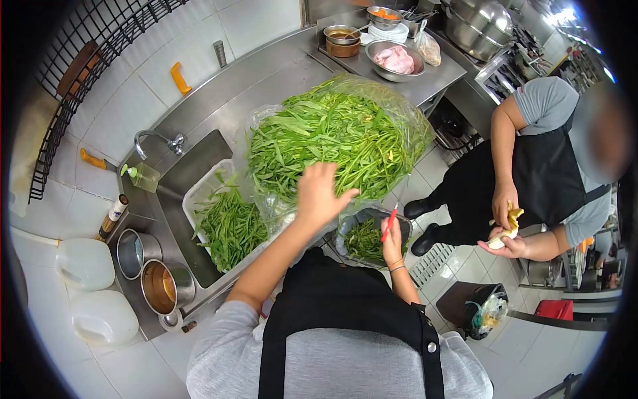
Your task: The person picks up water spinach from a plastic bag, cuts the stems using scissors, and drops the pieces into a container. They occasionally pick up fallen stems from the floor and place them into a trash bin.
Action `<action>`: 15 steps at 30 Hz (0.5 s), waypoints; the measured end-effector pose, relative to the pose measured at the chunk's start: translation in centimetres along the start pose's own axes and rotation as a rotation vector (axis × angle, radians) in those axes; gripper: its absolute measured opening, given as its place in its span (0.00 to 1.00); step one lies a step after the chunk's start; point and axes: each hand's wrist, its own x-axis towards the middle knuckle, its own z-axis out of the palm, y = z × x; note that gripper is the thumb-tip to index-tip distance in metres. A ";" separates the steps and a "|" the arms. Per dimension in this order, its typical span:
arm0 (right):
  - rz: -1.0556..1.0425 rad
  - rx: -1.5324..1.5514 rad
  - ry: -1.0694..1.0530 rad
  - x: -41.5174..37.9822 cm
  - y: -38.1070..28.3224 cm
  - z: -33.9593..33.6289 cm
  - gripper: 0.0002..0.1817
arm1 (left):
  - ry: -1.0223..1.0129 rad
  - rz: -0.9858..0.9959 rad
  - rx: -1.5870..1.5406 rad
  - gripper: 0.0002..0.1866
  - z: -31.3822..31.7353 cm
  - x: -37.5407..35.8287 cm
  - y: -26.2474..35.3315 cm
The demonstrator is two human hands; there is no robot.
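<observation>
A big heap of leafy green stalks [325, 133] lies in a clear plastic bag [415, 136] on the steel counter. Over its near edge is my left hand [322, 195], fingers stretched out and thumb apart, holding nothing. My right hand [393, 241] is closed around a slim red-handled tool [388, 225]; its working end is too small to make out. Below that hand stands a lined bin [340, 233] with green cuttings [365, 241] inside. To the left, more picked greens [232, 223] fill a white basket [194, 198] in the sink.
At right, a co-worker [525, 159] peels something pale with yellowish skin [508, 229]. Steel pots [166, 286] and white jugs [100, 316] stand at left, beside the faucet [156, 136]. A bowl of raw meat [397, 73] sits at the back; a black bin [485, 302] is on the floor.
</observation>
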 end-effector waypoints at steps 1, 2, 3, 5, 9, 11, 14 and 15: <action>0.012 0.037 -0.026 -0.1 -0.7 0.3 0.09 | -0.036 0.030 0.097 0.39 2.0 0.6 0.9; 0.024 0.053 -0.049 -0.2 -1.3 0.3 0.09 | -0.081 0.025 0.187 0.35 3.6 1.2 1.0; 0.039 0.069 -0.072 -0.5 -1.8 0.2 0.09 | -0.126 0.021 0.276 0.32 4.9 1.9 1.0; 0.022 0.057 -0.050 -1.2 -2.7 0.0 0.08 | -0.192 -0.035 0.346 0.27 6.4 3.6 -0.4; 0.078 0.208 -0.060 -2.9 -2.3 -1.2 0.11 | -0.284 -0.165 0.044 0.16 2.9 4.7 -2.0; 0.144 0.282 -0.082 -3.5 -3.5 -1.6 0.15 | -0.274 -0.075 -0.064 0.17 -0.7 4.5 -1.7; 0.100 0.298 -0.081 -3.5 -4.9 -1.7 0.18 | -0.319 -0.133 -0.100 0.17 -4.2 3.4 -1.0; 0.088 0.319 -0.092 -3.3 -5.0 -1.8 0.18 | -0.293 -0.138 -0.172 0.17 -4.7 2.9 -1.0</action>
